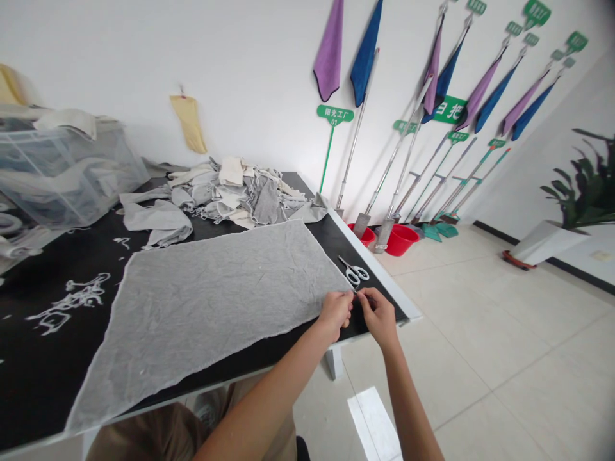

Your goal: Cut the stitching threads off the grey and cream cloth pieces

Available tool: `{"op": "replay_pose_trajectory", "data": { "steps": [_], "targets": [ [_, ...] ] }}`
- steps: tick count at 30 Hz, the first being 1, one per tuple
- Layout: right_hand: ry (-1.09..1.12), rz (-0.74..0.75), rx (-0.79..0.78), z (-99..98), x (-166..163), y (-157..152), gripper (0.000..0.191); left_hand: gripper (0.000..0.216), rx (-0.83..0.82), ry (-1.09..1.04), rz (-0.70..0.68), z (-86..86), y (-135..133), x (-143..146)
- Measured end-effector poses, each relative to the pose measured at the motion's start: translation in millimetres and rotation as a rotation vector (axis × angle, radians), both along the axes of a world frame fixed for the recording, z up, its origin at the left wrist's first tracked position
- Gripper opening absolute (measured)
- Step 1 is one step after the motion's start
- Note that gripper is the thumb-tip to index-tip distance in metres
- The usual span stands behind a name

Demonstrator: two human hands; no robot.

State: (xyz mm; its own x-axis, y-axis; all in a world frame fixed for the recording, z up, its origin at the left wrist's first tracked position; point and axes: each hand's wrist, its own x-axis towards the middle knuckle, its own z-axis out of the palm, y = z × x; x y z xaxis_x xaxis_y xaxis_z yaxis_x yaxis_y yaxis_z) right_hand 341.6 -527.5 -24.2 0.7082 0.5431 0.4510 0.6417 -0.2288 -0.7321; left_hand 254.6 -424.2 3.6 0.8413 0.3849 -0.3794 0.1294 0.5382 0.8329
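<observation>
Most of what I see from here is white wall point(240, 64) and pale tiled floor point(504, 358). A long black table point(29, 378) with a white edge runs out from the wall, with white markings on its dark top. Spread flat across it lies a large grey cloth point(206, 301), creased, its near corner reaching the table's right-hand corner. At the far left stands a clear plastic bin point(62, 173), and beside it, against the wall, is a pile of cloth scraps point(235, 192) in grey and cream. A row of mops point(398, 160) leans on the wall past the table, with purple and blue rags hanging above them and green signs between. A potted plant point(586, 192) sits on the floor at the right. Two red basins point(401, 238) rest at the foot of the mops. The person's left hand point(335, 312) and right hand point(379, 315) meet at the cloth's near corner, the fingers of each pressed together, pinching its edge. Scissors point(354, 272) lie on the table just beyond them, beside the cloth.
</observation>
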Motion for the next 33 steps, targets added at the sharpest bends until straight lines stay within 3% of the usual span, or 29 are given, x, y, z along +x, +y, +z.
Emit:
{"op": "replay_pose_trajectory", "data": {
  "steps": [33],
  "targets": [
    [-0.026,0.001,-0.016,1.3,-1.4,-1.3,0.025,0.031,0.105,0.009,0.050,-7.0,-3.8,2.9]
  ]
}}
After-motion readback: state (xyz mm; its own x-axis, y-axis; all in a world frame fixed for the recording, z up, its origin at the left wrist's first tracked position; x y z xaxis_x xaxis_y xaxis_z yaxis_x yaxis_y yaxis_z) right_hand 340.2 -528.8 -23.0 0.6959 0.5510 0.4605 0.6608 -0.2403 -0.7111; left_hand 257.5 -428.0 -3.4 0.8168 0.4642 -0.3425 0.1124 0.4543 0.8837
